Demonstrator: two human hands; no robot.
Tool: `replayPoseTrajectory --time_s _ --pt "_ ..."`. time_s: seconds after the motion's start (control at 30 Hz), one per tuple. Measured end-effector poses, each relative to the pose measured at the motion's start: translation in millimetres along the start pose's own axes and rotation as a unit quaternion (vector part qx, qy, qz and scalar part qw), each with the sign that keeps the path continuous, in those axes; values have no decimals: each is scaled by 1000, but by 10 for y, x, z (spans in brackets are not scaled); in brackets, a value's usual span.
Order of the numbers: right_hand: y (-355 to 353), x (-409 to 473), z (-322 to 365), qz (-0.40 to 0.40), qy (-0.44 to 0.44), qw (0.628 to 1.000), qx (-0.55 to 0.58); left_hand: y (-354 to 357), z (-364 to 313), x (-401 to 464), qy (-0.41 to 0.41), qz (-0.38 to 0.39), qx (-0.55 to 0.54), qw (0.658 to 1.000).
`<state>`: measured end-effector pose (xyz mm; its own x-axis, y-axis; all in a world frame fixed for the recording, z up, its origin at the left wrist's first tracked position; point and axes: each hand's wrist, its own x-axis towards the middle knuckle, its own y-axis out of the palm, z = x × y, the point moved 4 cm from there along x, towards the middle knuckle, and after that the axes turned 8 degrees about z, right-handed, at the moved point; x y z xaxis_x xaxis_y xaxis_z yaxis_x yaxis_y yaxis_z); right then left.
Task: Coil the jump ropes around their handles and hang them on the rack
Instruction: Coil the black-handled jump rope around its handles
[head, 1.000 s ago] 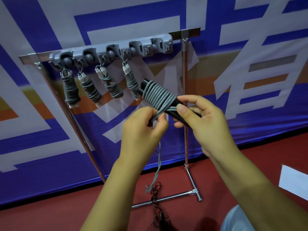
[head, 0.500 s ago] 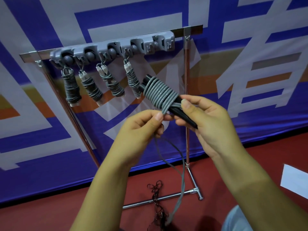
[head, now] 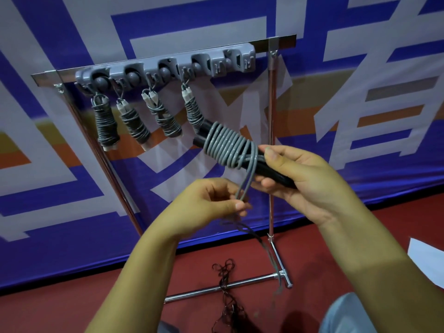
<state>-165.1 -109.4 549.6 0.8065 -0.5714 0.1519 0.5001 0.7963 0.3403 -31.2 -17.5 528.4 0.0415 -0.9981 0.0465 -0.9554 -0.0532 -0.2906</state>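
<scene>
Black jump-rope handles (head: 269,169) are gripped in the right hand (head: 305,179), with grey rope (head: 225,145) coiled round their upper end. A loop of the same rope is pinched between thumb and fingers of the left hand (head: 211,203), just below the coil. Four coiled jump ropes (head: 137,121) are hung from the grey hook rail (head: 168,68) of the chrome rack (head: 271,145), toward its left end.

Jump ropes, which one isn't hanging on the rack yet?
The jump rope with black handles, gripped by the right hand. The four other bundles, white-tipped, hang from the rack.
</scene>
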Motion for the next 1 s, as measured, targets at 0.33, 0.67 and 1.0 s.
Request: replayPoseTrajectory --time_s 0.33,0.67,1.0 --pt "-53 -68 111 130 44 985 -109 -210 -112 5 45 -53 198 978" --pt "-140 -37 155 39 -19 998 -49 -28 124 -44 45 65 86 993" --pt "-43 -110 69 218 53 962 -156 -136 -146 76 136 18 222 965"
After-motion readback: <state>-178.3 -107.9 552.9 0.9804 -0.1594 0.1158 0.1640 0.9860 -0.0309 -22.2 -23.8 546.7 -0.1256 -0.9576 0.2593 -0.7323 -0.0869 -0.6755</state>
